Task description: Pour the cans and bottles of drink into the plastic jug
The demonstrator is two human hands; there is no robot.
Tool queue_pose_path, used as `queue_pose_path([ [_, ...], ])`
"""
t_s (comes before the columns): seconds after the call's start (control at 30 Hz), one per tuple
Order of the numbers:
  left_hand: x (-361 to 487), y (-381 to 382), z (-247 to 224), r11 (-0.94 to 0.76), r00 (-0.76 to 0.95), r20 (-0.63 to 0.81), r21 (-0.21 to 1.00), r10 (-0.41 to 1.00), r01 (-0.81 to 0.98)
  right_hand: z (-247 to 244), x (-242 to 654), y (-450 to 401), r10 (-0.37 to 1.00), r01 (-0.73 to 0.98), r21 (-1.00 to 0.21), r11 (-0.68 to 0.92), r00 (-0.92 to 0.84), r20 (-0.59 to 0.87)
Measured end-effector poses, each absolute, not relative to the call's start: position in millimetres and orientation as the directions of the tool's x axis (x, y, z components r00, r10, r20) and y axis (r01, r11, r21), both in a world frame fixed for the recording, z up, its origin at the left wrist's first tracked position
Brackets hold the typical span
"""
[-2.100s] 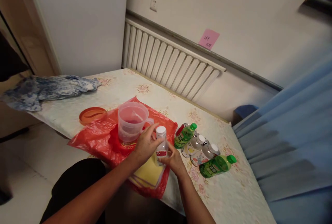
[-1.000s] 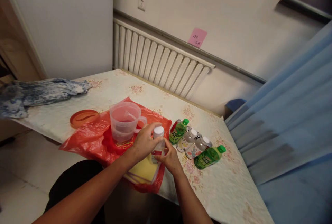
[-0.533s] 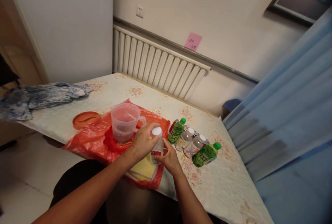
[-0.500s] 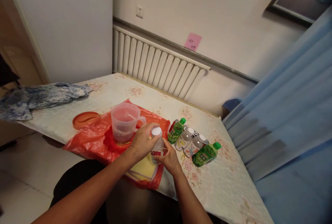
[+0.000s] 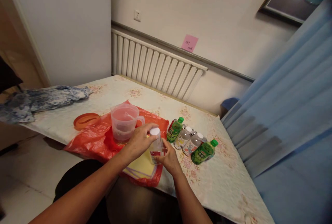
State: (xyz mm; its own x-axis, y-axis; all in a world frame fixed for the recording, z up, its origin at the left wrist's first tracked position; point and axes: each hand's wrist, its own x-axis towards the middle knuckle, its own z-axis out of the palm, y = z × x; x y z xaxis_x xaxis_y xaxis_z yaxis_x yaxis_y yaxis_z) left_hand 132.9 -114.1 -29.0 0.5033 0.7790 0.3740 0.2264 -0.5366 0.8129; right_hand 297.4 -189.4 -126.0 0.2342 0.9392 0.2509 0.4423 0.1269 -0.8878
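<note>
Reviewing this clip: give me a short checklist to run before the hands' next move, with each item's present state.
1. Left hand at the white cap: ok.
2. Right hand around the clear bottle: ok.
3. Bottle roughly upright: ok.
4. Cap loosened: cannot tell.
5. Bottle base resting on the flat yellow item: cannot tell.
6. Jug standing upright: ok.

clear bottle (image 5: 156,146) — white cap (image 5: 155,131), red-and-white label (image 5: 155,153) | cap on, contents unclear | roughly upright | held between left hand (image 5: 138,143), at the cap, and right hand (image 5: 169,158), around lower body — over right part of yellow sheet (image 5: 140,167), contact with it unclear
</note>
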Motion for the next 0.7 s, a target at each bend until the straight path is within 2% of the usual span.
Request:
queue_pose_path([
  [0.17,134,-116,-31,-0.535,0.495,0.377,0.813,0.783,0.228,-125,297,-193,0.940,0.449,-0.884,0.129,0.229,0.253],
  [0.7,135,-118,-41,-0.418,0.492,0.287,0.890,0.822,0.180,-133,298,-198,0.961,0.260,-0.958,0.121,0.210,0.178],
])
